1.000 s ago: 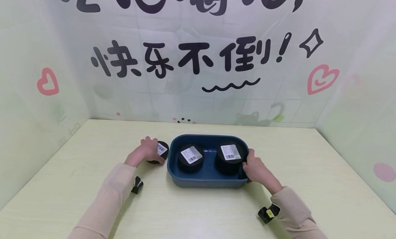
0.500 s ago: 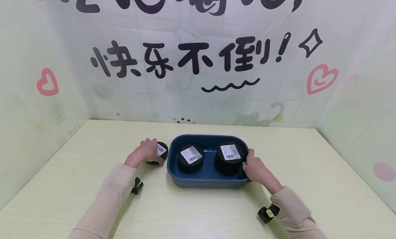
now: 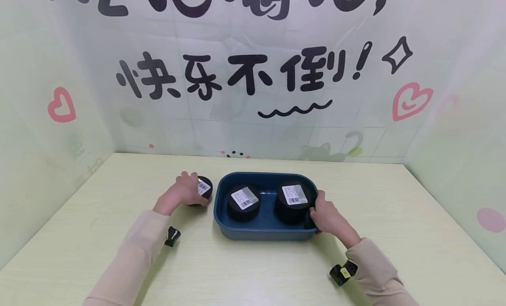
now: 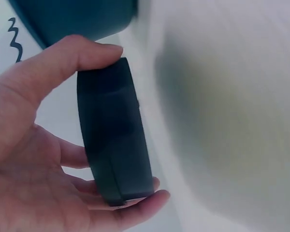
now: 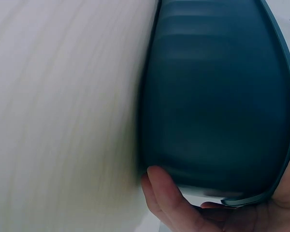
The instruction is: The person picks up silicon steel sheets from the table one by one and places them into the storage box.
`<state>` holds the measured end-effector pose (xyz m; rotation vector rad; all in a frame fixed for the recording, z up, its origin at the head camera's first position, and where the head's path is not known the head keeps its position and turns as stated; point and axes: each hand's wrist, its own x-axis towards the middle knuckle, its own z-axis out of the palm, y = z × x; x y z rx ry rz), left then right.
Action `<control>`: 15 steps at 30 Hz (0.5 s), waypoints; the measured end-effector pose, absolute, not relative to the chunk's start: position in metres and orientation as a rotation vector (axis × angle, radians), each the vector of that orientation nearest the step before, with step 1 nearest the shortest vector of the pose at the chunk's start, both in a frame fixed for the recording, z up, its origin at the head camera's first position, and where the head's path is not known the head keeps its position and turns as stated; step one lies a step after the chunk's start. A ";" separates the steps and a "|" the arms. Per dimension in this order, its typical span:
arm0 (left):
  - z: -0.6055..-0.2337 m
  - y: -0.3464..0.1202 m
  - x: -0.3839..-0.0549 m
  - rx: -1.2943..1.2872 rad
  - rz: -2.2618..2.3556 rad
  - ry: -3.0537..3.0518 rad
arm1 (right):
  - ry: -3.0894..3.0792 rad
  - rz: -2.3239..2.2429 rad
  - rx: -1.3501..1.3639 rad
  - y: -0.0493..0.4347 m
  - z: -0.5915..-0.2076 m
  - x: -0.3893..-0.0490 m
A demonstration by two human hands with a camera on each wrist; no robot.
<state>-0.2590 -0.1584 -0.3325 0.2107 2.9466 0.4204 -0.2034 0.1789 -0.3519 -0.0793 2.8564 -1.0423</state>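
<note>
My left hand holds a flat black round disc with a white barcode label on top, just left of the bin. In the left wrist view, the thumb presses one side of this disc and the fingers curl round the opposite side. A shadowed gap shows between it and the table. The blue plastic bin has its right end gripped by my right hand, thumb over the rim and fingers outside. Inside the bin, a labelled black disc sits left, and a taller black round piece or stack sits right.
The pale wooden table runs back to a printed wall cloth, with cloth on both sides too. A small black device is worn at the right wrist, another black device at the left.
My left hand has lifted slightly and shifted a little left and away, taking the disc with it. My right hand and the bin have stayed in place.
</note>
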 end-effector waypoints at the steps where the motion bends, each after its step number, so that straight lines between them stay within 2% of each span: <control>1: -0.331 -0.158 -0.258 0.216 0.428 2.959 | 2.856 -1.043 -0.079 0.179 -0.352 -0.204; 15: -0.305 -0.151 -0.247 0.295 0.582 3.086 | 2.858 -1.037 -0.071 0.180 -0.353 -0.204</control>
